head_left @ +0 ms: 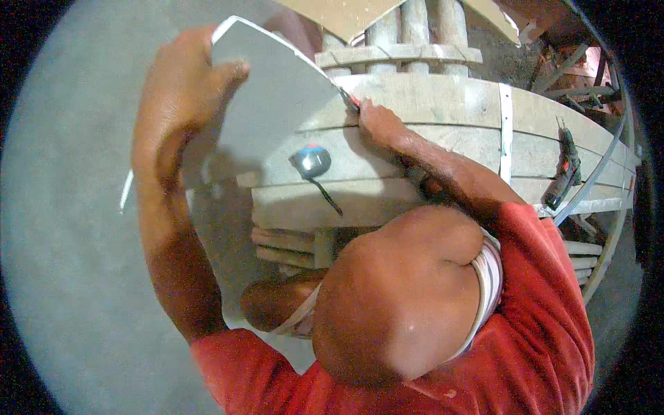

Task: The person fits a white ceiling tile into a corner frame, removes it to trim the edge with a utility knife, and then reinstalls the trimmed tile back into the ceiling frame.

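While your two hands work well apart, both are closed on something. Your left hand (187, 79) clamps the far-left edge of a grey board (259, 97); its thumb lies over the board's face, and the other fingers are largely hidden at the edge. The left arm rises from the near left, almost straight up the scene, wrist bent inward to the right.

Your right hand (380, 124) is curled around a slim red-and-black cutter (355, 102), whose tip points far and left to the board's right edge; depth of any cut cannot be told. The right forearm runs from the near right toward far left, low above the planks (443, 149), elbow bent.

The board is held tilted at far left, partly over the left end of the planks. Just right of its near part lies a rounded tape measure (312, 162), black strap (328, 197) trailing nearer. A white strip (506, 131) crosses the planks right of your hand; farther right rests a dark tool (566, 169). Pale posts (415, 34) stand at the far side. Your bent knee (408, 277) is nearest, at centre.
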A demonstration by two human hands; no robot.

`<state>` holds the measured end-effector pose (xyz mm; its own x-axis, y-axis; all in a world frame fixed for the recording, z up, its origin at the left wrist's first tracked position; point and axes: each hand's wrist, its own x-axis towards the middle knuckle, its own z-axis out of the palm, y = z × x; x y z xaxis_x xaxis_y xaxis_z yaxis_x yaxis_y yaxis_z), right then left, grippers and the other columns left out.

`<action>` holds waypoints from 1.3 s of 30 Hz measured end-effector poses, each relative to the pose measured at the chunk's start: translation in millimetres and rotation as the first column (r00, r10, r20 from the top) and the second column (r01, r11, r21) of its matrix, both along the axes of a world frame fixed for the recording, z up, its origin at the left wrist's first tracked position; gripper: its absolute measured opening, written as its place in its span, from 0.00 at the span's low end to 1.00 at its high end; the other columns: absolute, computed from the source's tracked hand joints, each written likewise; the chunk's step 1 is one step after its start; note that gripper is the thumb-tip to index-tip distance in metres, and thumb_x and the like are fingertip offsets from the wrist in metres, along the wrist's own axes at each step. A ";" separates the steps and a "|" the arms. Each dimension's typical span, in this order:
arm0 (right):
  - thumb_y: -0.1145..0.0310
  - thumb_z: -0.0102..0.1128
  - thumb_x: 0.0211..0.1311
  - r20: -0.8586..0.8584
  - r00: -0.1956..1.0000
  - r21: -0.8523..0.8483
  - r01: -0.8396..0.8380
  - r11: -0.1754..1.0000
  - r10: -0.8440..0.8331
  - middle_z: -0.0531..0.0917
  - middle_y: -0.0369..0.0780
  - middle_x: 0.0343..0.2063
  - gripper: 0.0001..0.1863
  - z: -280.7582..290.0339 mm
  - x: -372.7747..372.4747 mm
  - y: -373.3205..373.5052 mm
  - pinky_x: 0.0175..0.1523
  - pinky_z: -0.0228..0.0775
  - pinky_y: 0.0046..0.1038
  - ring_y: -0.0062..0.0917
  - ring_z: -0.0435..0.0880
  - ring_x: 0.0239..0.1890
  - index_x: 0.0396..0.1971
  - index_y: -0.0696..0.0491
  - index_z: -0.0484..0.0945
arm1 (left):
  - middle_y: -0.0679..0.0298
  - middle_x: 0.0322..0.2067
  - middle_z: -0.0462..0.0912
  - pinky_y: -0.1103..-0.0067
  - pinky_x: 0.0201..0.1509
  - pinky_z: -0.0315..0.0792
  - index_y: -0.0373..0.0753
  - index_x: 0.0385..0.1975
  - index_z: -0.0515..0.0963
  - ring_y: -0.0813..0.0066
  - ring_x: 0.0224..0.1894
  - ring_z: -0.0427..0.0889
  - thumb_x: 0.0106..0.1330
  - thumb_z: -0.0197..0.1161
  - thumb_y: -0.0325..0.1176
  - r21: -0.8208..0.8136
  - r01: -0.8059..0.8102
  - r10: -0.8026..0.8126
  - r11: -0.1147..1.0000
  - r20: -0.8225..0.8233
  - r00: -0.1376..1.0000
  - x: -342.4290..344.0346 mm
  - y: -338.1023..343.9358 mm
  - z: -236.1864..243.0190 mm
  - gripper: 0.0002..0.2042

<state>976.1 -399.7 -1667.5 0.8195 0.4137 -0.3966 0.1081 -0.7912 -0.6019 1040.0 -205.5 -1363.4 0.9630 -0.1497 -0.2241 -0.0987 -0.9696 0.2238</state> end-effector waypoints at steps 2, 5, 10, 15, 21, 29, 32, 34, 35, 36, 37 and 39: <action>0.71 0.46 0.64 -0.009 0.998 -0.038 -0.062 0.997 0.061 0.81 0.58 0.32 0.13 3.4 3.5 -10.4 0.42 0.76 0.47 0.52 0.83 0.35 0.43 0.65 0.67 | 0.46 0.30 0.82 0.63 0.41 0.74 0.34 0.37 0.80 0.48 0.34 0.82 0.54 0.63 0.33 0.026 0.009 -0.009 1.000 -0.018 1.000 -2.3 -0.2 0.9 0.13; 0.71 0.48 0.62 0.061 0.989 -0.110 -0.125 0.986 0.133 0.81 0.57 0.29 0.13 2.0 0.1 -50.9 0.39 0.74 0.49 0.52 0.83 0.33 0.42 0.63 0.66 | 0.46 0.31 0.82 0.64 0.41 0.73 0.33 0.37 0.79 0.48 0.35 0.82 0.54 0.63 0.33 -0.021 0.094 -0.093 0.995 0.037 0.995 5.8 7.4 -2.9 0.13; 0.67 0.52 0.62 0.292 0.952 -0.298 -0.003 0.955 0.094 0.80 0.54 0.35 0.20 11.2 -28.9 -153.0 0.40 0.76 0.45 0.47 0.82 0.38 0.50 0.63 0.67 | 0.46 0.30 0.82 0.67 0.41 0.73 0.31 0.37 0.79 0.51 0.33 0.82 0.53 0.63 0.31 -0.046 0.082 -0.084 0.996 -0.042 0.996 2.1 14.2 8.3 0.13; 0.67 0.54 0.62 0.396 0.918 -0.324 0.127 0.938 0.012 0.76 0.53 0.44 0.26 39.5 -30.8 -169.1 0.53 0.68 0.44 0.45 0.75 0.49 0.60 0.57 0.66 | 0.54 0.27 0.82 0.72 0.39 0.73 0.29 0.37 0.78 0.67 0.29 0.80 0.53 0.64 0.29 -0.115 -0.009 0.002 0.993 -0.063 0.998 -10.2 14.5 46.2 0.13; 0.60 0.49 0.70 -0.358 0.924 0.608 0.341 0.717 -0.136 0.79 0.39 0.33 0.26 89.6 51.0 -60.6 0.36 0.76 0.25 0.21 0.80 0.30 0.65 0.54 0.63 | 0.63 0.25 0.81 0.78 0.36 0.72 0.30 0.35 0.78 0.77 0.29 0.77 0.55 0.66 0.31 -0.154 -0.157 0.160 0.976 0.007 0.987 -37.0 25.9 103.9 0.12; 0.53 0.51 0.70 -0.512 0.847 0.809 0.420 0.411 0.141 0.78 0.33 0.23 0.20 133.7 89.0 23.7 0.26 0.68 0.19 0.16 0.77 0.19 0.38 0.57 0.78 | 0.68 0.19 0.75 0.83 0.16 0.59 0.33 0.33 0.76 0.84 0.16 0.68 0.50 0.72 0.32 -0.352 -0.478 0.547 0.805 0.130 0.827 -110.5 76.4 158.1 0.15; 0.57 0.49 0.71 -0.444 0.881 0.829 0.335 0.449 0.162 0.76 0.33 0.18 0.16 185.8 103.2 34.5 0.23 0.67 0.19 0.15 0.75 0.16 0.35 0.56 0.78 | 0.67 0.21 0.76 0.83 0.22 0.65 0.32 0.34 0.76 0.82 0.20 0.71 0.49 0.73 0.34 -0.377 -0.601 0.693 0.705 0.187 0.696 -139.9 94.3 183.9 0.17; 0.58 0.48 0.71 -0.378 0.911 0.829 0.253 0.499 0.166 0.76 0.33 0.17 0.16 225.2 115.7 46.7 0.21 0.65 0.18 0.16 0.73 0.14 0.32 0.56 0.77 | 0.65 0.26 0.78 0.79 0.34 0.71 0.33 0.35 0.76 0.76 0.28 0.75 0.48 0.74 0.34 -0.402 -0.609 0.726 0.684 0.288 0.625 -164.4 124.8 199.4 0.18; 0.58 0.48 0.71 -0.344 0.921 0.822 0.204 0.531 0.180 0.75 0.33 0.16 0.16 249.1 120.8 54.9 0.19 0.64 0.18 0.16 0.73 0.13 0.31 0.55 0.76 | 0.64 0.28 0.78 0.78 0.37 0.72 0.33 0.37 0.76 0.75 0.31 0.76 0.48 0.75 0.34 -0.460 -0.639 0.768 0.616 0.173 0.616 -174.1 129.7 218.3 0.19; 0.59 0.48 0.72 -0.401 0.904 0.819 0.279 0.502 0.151 0.76 0.33 0.17 0.16 274.4 126.4 60.2 0.19 0.62 0.18 0.15 0.71 0.13 0.30 0.55 0.75 | 0.63 0.30 0.79 0.78 0.41 0.72 0.33 0.38 0.77 0.73 0.34 0.77 0.48 0.75 0.34 -0.512 -0.660 0.788 0.550 0.056 0.613 -183.0 134.2 239.5 0.20; 0.59 0.48 0.72 -0.458 0.880 0.810 0.355 0.468 0.124 0.76 0.33 0.18 0.15 296.8 131.8 64.9 0.18 0.60 0.18 0.14 0.70 0.13 0.30 0.54 0.74 | 0.60 0.36 0.80 0.76 0.42 0.73 0.33 0.45 0.75 0.71 0.38 0.78 0.48 0.75 0.31 -0.450 -0.692 0.817 0.565 0.191 0.543 -202.5 145.8 247.7 0.24; 0.63 0.50 0.70 -0.462 0.884 0.727 0.330 0.601 0.073 0.81 0.39 0.21 0.13 338.9 148.0 69.8 0.23 0.69 0.25 0.25 0.77 0.17 0.37 0.58 0.74 | 0.59 0.39 0.80 0.75 0.43 0.74 0.33 0.48 0.72 0.69 0.40 0.79 0.48 0.74 0.29 -0.517 -0.786 0.940 0.340 0.203 0.274 -228.9 150.0 278.0 0.26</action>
<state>1124.1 -330.0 -1328.6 0.7302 0.6238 -0.2787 -0.3647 0.0109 -0.9311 811.0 -55.6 -1085.5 0.5054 0.8585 0.0862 0.6108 -0.4266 0.6670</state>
